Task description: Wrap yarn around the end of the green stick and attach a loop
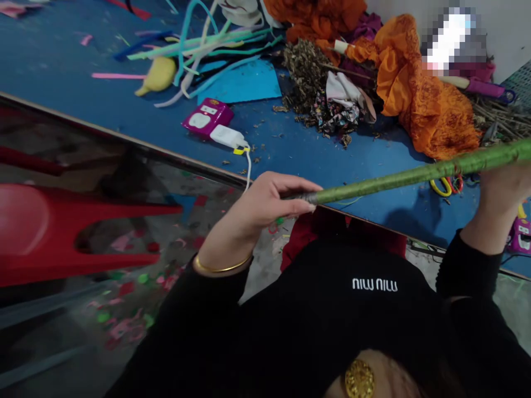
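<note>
A long thin stick wrapped in green (385,179) slants across in front of my body, rising toward the right. My left hand (271,199) pinches its bare greyish end between thumb and fingers, just off the table edge. At the far right, my right hand (508,179) is around the thicker part of the stick, its fingers partly hidden and cut off by the frame. Scissors with yellow and red handles (442,187) lie on the table below the stick, near my right hand.
The blue table (136,130) bears foam strips (232,41), a yellow balloon-like piece (160,74), a purple power socket (207,117) with a white plug, dried plant bits (305,72) and orange cloth (435,105). A red plastic stool (53,232) stands left, above a scrap-strewn floor.
</note>
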The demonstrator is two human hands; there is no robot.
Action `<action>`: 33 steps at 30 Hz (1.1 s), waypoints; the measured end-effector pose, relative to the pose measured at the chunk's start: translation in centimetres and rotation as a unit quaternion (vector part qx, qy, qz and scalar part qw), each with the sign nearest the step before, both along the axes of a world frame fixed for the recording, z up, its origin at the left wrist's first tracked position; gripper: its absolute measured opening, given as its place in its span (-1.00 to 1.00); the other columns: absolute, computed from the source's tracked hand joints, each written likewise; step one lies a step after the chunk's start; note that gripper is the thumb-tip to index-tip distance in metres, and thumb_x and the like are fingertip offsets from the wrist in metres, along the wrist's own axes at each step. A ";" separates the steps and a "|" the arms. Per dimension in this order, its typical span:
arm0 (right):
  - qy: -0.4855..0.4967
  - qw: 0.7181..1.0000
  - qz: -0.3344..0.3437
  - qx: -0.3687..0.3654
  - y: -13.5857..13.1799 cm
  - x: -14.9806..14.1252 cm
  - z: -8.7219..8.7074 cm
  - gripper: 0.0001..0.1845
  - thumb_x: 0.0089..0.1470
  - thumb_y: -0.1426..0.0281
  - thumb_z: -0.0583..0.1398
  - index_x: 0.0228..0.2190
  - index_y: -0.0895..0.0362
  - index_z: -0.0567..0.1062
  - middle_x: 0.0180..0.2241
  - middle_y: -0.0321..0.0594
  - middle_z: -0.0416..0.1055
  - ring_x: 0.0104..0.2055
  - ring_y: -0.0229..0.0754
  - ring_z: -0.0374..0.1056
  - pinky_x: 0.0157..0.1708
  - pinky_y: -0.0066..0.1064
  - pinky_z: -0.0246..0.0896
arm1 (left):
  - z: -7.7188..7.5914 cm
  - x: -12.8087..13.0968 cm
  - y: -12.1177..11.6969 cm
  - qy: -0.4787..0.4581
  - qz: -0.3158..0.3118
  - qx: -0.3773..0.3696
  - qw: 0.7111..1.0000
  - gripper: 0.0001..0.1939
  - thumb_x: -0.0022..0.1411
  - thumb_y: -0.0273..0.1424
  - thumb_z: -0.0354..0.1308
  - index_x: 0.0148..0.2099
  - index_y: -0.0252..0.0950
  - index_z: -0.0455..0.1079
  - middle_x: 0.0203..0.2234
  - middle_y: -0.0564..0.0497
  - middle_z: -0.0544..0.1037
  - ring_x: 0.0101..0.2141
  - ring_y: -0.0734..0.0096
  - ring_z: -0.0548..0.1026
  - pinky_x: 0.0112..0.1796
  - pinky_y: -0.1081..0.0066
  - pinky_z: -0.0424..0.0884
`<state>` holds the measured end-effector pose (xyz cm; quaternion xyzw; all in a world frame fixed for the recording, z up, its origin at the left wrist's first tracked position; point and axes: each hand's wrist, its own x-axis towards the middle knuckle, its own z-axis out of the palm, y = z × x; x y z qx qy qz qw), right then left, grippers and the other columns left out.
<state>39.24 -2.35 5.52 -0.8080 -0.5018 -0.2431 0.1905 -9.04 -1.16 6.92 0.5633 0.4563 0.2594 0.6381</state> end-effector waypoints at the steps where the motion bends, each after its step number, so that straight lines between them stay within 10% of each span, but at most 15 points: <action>1: -0.014 0.998 -0.026 0.050 -0.8 -1.1 -0.3 -0.76 0.08 0.34 0.34 -0.56 0.17 0.56 -0.30 0.23 0.56 -0.10 0.18 0.43 -0.01 0.20 -0.01 | 0.1 0.8 0.1 -0.006 0.004 0.007 1.000 -0.77 -0.09 -0.40 0.45 -0.28 -0.23 0.71 -0.65 0.07 0.49 -0.62 0.56 0.28 -0.56 0.52 0.19; 3: -0.006 0.993 -0.010 0.117 -2.4 -4.4 -1.0 -0.79 0.06 0.25 0.37 -0.42 0.16 0.65 -0.20 0.18 0.60 -0.04 0.25 0.46 0.06 0.26 0.05 | -0.1 2.3 0.4 -0.026 0.014 0.013 0.999 -0.75 -0.08 -0.41 0.45 -0.25 -0.28 0.69 -0.69 0.12 0.41 -0.65 0.60 0.22 -0.58 0.52 0.14; 5: 0.078 0.977 0.160 0.121 -3.7 -8.9 -2.2 -0.69 0.17 0.11 0.30 -0.28 0.10 0.67 -0.18 0.02 0.63 -0.05 0.15 0.50 0.04 0.12 0.25 | -0.7 3.5 0.7 -0.054 0.021 0.008 0.998 -0.71 -0.07 -0.43 0.44 -0.21 -0.33 0.67 -0.71 0.13 0.38 -0.66 0.61 0.20 -0.59 0.51 0.11; 8: 0.282 0.886 0.366 0.020 -4.2 -16.0 -4.7 -0.53 0.21 0.03 0.28 0.03 0.03 0.56 0.00 -0.05 0.59 0.08 0.06 0.49 0.13 0.00 0.37 | -1.7 4.9 0.8 -0.087 0.016 -0.005 0.996 -0.65 -0.03 -0.43 0.43 -0.13 -0.40 0.65 -0.72 0.14 0.36 -0.66 0.60 0.22 -0.59 0.51 0.11; 12: 0.441 0.770 0.455 -0.074 -3.0 -21.9 -7.3 -0.49 0.19 -0.06 0.28 -0.07 0.07 0.55 -0.10 -0.09 0.58 -0.03 -0.04 0.49 0.04 -0.19 0.41 | -2.9 6.1 0.8 -0.123 0.015 -0.010 0.992 -0.62 -0.02 -0.41 0.42 -0.12 -0.46 0.62 -0.69 0.14 0.36 -0.66 0.63 0.21 -0.59 0.51 0.09; 16: 0.489 0.727 0.470 -0.103 -3.6 -22.7 -7.7 -0.50 0.38 0.05 0.11 -0.47 0.11 0.46 -0.49 -0.29 0.36 -0.42 -0.27 0.28 -0.29 -0.38 0.28 | -4.4 6.8 1.0 -0.100 0.039 0.010 0.994 -0.59 -0.02 -0.38 0.42 -0.09 -0.48 0.61 -0.71 0.19 0.32 -0.65 0.63 0.18 -0.55 0.49 0.11; 21: 0.516 0.720 0.456 0.086 -5.2 -21.9 -7.3 -0.61 0.38 0.15 0.14 -0.42 0.05 0.55 -0.14 -0.15 0.48 0.10 -0.05 0.43 0.17 -0.09 0.33 | -6.8 7.4 1.4 -0.079 0.056 0.047 0.994 -0.65 0.03 -0.34 0.39 -0.14 -0.44 0.63 -0.56 0.08 0.51 -0.52 0.52 0.37 -0.41 0.45 0.32; 23: 0.570 0.677 0.448 0.126 -4.8 -22.2 -7.3 -0.57 0.36 0.07 0.14 -0.45 0.04 0.51 -0.14 -0.15 0.49 0.14 -0.01 0.44 0.28 0.02 0.28 | -7.7 7.7 1.5 -0.073 0.058 0.052 0.994 -0.66 0.04 -0.34 0.38 -0.15 -0.44 0.63 -0.45 0.00 0.60 -0.45 0.49 0.45 -0.35 0.44 0.39; 28: 0.724 0.537 0.416 0.122 -3.1 -23.6 -7.4 -0.45 0.27 -0.04 0.21 -0.56 0.06 0.28 -0.58 -0.37 0.20 -0.51 -0.27 0.27 -0.06 -0.11 0.47 | -9.5 8.4 1.5 -0.026 0.052 0.088 0.994 -0.65 0.08 -0.42 0.38 -0.06 -0.44 0.64 -0.20 -0.14 0.72 -0.25 0.34 0.62 -0.12 0.36 0.52; 33: 0.714 0.587 0.371 0.088 -4.1 -23.7 -7.6 -0.47 0.23 0.05 0.29 -0.60 0.10 0.34 -0.60 -0.35 0.18 -0.53 -0.32 0.15 -0.44 -0.37 0.14 | -9.5 9.0 1.2 0.096 0.043 0.165 0.981 -0.64 0.16 -0.51 0.35 0.03 -0.37 0.64 -0.09 -0.14 0.73 -0.10 0.20 0.67 0.01 0.27 0.51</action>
